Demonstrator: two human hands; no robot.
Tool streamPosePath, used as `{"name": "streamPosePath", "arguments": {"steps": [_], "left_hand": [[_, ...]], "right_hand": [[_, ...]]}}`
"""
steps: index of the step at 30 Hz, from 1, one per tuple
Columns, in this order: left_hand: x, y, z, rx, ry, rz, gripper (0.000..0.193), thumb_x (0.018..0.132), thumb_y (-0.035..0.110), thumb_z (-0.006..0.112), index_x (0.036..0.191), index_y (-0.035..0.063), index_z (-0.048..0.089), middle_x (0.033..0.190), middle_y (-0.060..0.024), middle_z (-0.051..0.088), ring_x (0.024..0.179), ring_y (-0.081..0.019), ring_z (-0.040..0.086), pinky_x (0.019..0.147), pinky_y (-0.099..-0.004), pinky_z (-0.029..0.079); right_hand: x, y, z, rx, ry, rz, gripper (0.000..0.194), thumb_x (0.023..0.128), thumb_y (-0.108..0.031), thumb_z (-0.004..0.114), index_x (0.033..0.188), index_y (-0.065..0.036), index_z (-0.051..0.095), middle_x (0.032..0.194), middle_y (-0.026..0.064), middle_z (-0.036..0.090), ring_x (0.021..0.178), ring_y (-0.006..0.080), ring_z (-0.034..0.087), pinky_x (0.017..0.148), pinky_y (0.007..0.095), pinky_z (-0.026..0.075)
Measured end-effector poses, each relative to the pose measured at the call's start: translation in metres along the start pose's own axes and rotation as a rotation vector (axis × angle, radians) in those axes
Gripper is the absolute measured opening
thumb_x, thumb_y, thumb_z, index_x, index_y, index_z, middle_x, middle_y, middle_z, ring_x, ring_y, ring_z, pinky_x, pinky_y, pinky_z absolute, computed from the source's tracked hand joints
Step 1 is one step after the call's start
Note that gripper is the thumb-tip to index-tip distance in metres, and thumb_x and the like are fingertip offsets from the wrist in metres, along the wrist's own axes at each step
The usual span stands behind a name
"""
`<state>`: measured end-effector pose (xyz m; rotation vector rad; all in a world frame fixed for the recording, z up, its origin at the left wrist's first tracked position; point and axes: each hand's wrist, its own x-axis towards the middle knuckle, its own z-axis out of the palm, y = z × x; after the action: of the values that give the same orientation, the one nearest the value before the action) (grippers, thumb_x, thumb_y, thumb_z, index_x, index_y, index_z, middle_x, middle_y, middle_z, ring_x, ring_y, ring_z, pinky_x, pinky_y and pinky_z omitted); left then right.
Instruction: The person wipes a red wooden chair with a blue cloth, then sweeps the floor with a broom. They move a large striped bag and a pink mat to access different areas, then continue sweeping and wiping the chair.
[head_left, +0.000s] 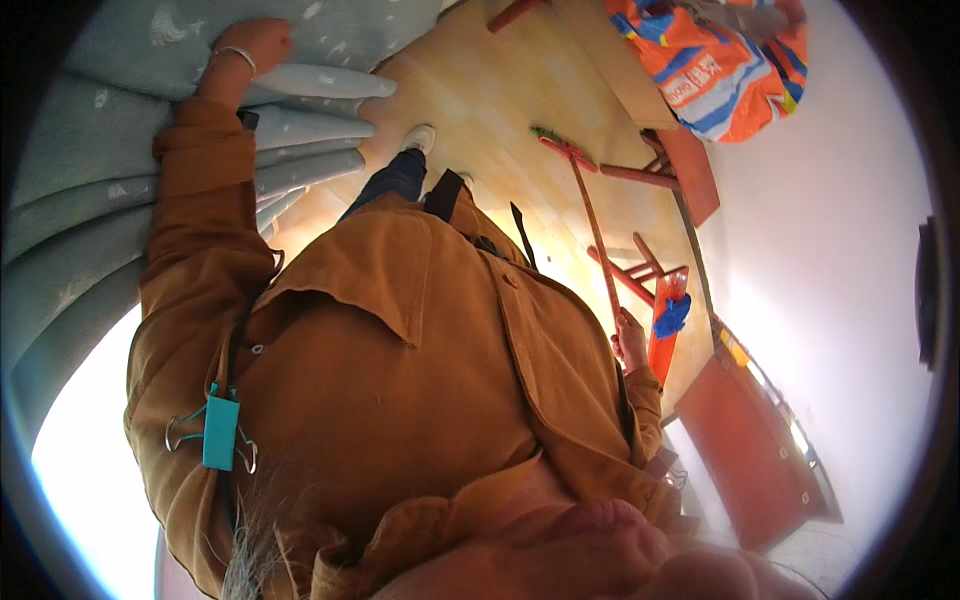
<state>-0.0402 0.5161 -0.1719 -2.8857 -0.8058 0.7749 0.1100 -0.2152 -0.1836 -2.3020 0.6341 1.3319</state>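
Note:
My left hand (259, 46), with a pale bracelet at the wrist, is at the upper left against a grey-green patterned curtain (112, 124). Its fingers look curled; whether fabric is between them cannot be made out. Folds of the curtain hang beside the forearm. On the right, my right hand (630, 341) is closed around the long handle of a broom (590, 217). The broom's red head with green bristles (559, 141) rests on the tiled floor, ahead of my shoes (420, 138) and to their right.
Red wooden stools (694, 176) stand along the white wall (810, 247). An orange item with a blue cloth (672, 316) lies by one stool. A cardboard box (615, 67) and an orange striped bag (727, 71) are at the upper right. A reddish-brown panel (742, 450) is at the lower right.

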Motion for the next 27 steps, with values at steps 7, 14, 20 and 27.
{"name": "streamPosePath", "arguments": {"steps": [7, 14, 20, 27], "left_hand": [[0.002, -0.006, -0.004, -0.009, -0.008, 0.020, 0.021, 0.085, 0.025, 0.050, 0.085, 0.0066, 0.061, 0.089, -0.0157, 0.061, 0.081, -0.0350, 0.058, 0.072, -0.0443, 0.046], [-0.001, -0.005, -0.012, -0.026, -0.082, -0.063, 0.023, 0.084, 0.025, 0.048, 0.084, 0.0057, 0.060, 0.088, -0.0153, 0.061, 0.080, -0.0359, 0.057, 0.071, -0.0433, 0.046], [0.000, -0.002, -0.015, 0.051, -0.124, -0.027, 0.025, 0.085, 0.026, 0.046, 0.091, 0.0056, 0.059, 0.093, -0.0154, 0.061, 0.085, -0.0362, 0.056, 0.073, -0.0426, 0.046], [0.004, 0.011, -0.018, 0.100, -0.106, 0.002, 0.027, 0.085, 0.027, 0.045, 0.091, 0.0047, 0.060, 0.097, -0.0165, 0.060, 0.088, -0.0360, 0.056, 0.077, -0.0432, 0.046]], "right_hand": [[0.072, 0.001, 0.039, 0.565, -0.045, -0.073, 0.026, 0.093, -0.032, 0.042, 0.109, -0.014, 0.051, 0.053, -0.0024, 0.041, 0.036, 0.0057, 0.040, 0.029, 0.0173, 0.028], [0.200, -0.087, 0.083, 0.577, -0.145, 0.009, 0.020, 0.094, -0.035, 0.035, 0.097, -0.019, 0.047, 0.053, 0.0013, 0.040, 0.034, 0.0098, 0.033, 0.030, 0.0224, 0.028], [0.090, 0.042, 0.124, 0.290, -0.097, 0.056, 0.038, 0.094, -0.041, 0.032, 0.129, -0.027, 0.038, 0.051, 0.0018, 0.044, 0.032, 0.0126, 0.038, 0.029, 0.0270, 0.029], [-0.056, 0.170, 0.096, 0.143, -0.010, 0.055, 0.044, 0.092, -0.039, 0.043, 0.123, -0.009, 0.047, 0.078, 0.0084, 0.055, 0.065, 0.0169, 0.050, 0.056, 0.0302, 0.039]]}}
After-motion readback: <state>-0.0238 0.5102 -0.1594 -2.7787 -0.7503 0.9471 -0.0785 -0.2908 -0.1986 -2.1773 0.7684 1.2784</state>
